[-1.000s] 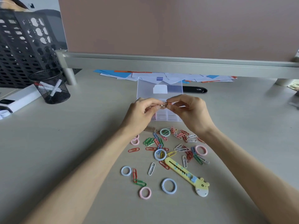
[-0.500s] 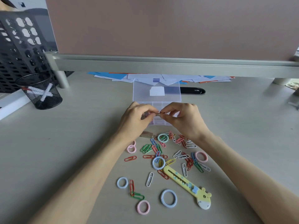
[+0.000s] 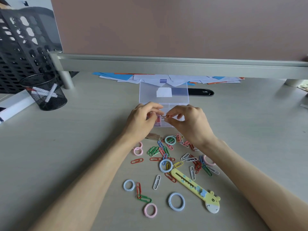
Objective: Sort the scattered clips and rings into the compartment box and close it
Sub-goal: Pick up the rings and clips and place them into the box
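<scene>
A clear compartment box (image 3: 164, 94) stands open on the desk, its lid tilted back. Both my hands hover over its front compartments. My left hand (image 3: 141, 120) and my right hand (image 3: 188, 120) pinch between them a small cluster of paper clips (image 3: 164, 116), red and silvery. Pink and red items lie in the box's left compartment, mostly hidden by my left hand. In front of the box, coloured paper clips (image 3: 155, 150) lie scattered with pastel rings: a blue ring (image 3: 176, 201), a pink ring (image 3: 150, 210), a small blue ring (image 3: 129, 185).
A yellow giraffe-shaped cutter (image 3: 196, 189) lies among the clips. A black mesh pen cup (image 3: 45, 92) stands at the left, a black perforated rack (image 3: 21, 52) behind it. Papers (image 3: 150, 77) and a black marker (image 3: 200, 92) lie under the partition rail (image 3: 166, 65).
The view shifted, so the box and hands sit lower in frame. My hands stay together over the box, still working the pinched clips; the desk items have not moved.
</scene>
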The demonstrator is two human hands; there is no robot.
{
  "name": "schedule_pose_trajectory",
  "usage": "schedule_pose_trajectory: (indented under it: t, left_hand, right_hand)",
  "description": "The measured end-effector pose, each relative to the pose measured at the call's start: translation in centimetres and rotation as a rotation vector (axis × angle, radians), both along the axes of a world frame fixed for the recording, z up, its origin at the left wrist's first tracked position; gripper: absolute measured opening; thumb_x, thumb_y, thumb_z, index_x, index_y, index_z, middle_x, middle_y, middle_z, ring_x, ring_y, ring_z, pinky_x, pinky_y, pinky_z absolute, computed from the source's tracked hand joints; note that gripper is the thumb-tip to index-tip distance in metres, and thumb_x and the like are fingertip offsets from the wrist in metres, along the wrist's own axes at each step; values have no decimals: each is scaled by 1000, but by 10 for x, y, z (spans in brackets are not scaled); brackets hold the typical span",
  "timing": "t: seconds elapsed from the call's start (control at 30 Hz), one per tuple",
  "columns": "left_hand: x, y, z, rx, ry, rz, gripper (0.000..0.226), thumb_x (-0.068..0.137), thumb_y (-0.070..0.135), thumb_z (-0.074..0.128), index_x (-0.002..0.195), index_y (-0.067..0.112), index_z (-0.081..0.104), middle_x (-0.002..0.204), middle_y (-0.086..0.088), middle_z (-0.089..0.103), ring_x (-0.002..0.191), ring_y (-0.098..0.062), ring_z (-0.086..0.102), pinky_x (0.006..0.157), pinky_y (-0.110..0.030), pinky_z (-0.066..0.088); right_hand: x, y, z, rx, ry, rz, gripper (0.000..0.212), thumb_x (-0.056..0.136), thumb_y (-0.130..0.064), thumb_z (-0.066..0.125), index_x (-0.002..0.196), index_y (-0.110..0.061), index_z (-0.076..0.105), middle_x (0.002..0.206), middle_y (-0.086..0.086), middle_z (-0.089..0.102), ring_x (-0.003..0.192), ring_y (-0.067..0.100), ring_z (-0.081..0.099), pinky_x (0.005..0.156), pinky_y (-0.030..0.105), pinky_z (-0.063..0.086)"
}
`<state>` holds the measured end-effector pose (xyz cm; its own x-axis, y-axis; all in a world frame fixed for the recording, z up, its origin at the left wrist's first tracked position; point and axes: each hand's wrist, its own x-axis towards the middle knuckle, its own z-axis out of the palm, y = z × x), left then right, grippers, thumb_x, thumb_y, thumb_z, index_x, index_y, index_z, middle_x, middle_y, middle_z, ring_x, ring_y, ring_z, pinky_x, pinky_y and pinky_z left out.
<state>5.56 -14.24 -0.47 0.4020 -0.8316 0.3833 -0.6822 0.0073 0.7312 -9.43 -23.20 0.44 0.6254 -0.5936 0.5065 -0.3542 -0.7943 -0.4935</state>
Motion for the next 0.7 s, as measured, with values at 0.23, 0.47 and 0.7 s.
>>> schedule_pose_trajectory:
  t: [0.23, 0.47, 0.7]
  left_hand:
    - [0, 0, -1, -4, -23, 7, 35, 90, 3, 44, 109, 25, 64, 98, 16, 72, 103, -11, 58, 84, -35, 51]
    - [1, 0, -2, -10, -19, -2, 39, 87, 1, 43, 106, 27, 65, 96, 17, 71, 102, -12, 60, 81, -33, 51]
    - [-2, 2, 2, -27, -16, 22, 39, 87, -1, 42, 104, 25, 65, 94, 15, 72, 100, -9, 61, 80, -25, 50]
  right_hand:
    - [2, 0, -5, -60, -27, -41, 15, 80, -36, 72, 86, -22, 73, 85, -8, 73, 83, 19, 59, 70, 35, 47]
    - [4, 0, -9, -65, 19, -55, 12, 83, -33, 69, 86, -23, 75, 90, -6, 74, 94, 23, 59, 78, 39, 49]
    - [-1, 5, -2, -34, 58, -33, 31, 80, -26, 46, 92, -22, 74, 103, -4, 67, 100, 20, 50, 82, 35, 46]
